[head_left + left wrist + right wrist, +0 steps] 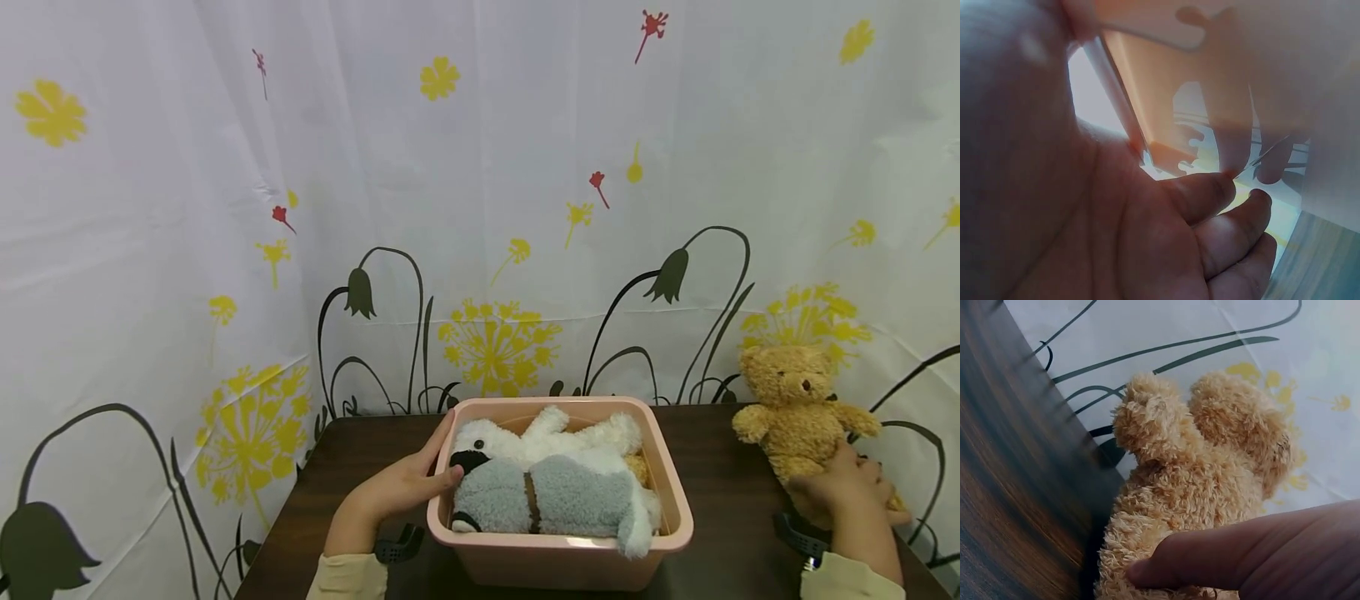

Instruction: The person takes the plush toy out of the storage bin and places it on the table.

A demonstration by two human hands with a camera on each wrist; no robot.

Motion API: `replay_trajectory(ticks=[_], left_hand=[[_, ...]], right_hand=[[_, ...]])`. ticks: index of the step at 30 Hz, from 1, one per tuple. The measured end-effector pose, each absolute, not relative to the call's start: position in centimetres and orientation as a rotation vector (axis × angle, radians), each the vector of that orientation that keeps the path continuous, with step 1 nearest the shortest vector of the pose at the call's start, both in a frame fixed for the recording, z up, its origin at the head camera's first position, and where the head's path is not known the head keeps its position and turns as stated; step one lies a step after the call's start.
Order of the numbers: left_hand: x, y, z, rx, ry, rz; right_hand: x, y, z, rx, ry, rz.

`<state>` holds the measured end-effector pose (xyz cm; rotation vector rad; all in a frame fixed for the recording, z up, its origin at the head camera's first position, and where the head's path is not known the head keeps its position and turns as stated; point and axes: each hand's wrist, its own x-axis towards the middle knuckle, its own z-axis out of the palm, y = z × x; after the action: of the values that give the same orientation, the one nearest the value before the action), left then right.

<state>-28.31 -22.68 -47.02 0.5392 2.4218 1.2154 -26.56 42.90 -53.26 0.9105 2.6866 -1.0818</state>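
Note:
My left hand [401, 485] grips the left rim of a pink plastic bin [555, 567], thumb over the edge beside the toys. In the left wrist view its fingers [1235, 244] lie along the outside of the wall. Grey and white plush toys [585, 496] fill the bin, one with a dark muzzle and a brown strap. A bit of golden fur shows at the right inside. At the table's right side my right hand [851, 483] holds a golden teddy bear [795, 400] by its lower body. The thumb [1172, 562] presses into its fur in the right wrist view.
The dark wooden table [720, 500] stands against a white curtain [480, 167] printed with flowers. The bin is near the table's middle, with bare wood between it and the bear. A black band [401, 543] circles each wrist.

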Motion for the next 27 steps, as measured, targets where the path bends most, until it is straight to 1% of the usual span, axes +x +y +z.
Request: replay_trajectory(ticks=[7, 13, 17, 21, 27], left_hand=[[-28.3, -22.7, -47.1, 0.562, 2.428, 1.220], [-28.2, -22.8, -47.1, 0.573, 2.419, 1.228], [-27.9, -22.8, -47.0, 0.565, 2.415, 1.231], [-27.9, -22.5, -46.9, 0.563, 2.397, 1.234], [-28.0, -22.7, -46.8, 0.541, 2.419, 1.229]], right_hand=[[-26.2, 42.6, -51.4, 0.937, 2.657, -1.067], [-24.7, 41.4, -47.3, 0.959, 2.745, -1.082], [-23.2, 39.4, -44.3, 0.938, 2.889, -1.205], [-21.8, 36.6, -41.5, 0.777, 3.066, -1.437], [-21.1, 31.0, -37.0, 0.390, 3.200, -1.718]])
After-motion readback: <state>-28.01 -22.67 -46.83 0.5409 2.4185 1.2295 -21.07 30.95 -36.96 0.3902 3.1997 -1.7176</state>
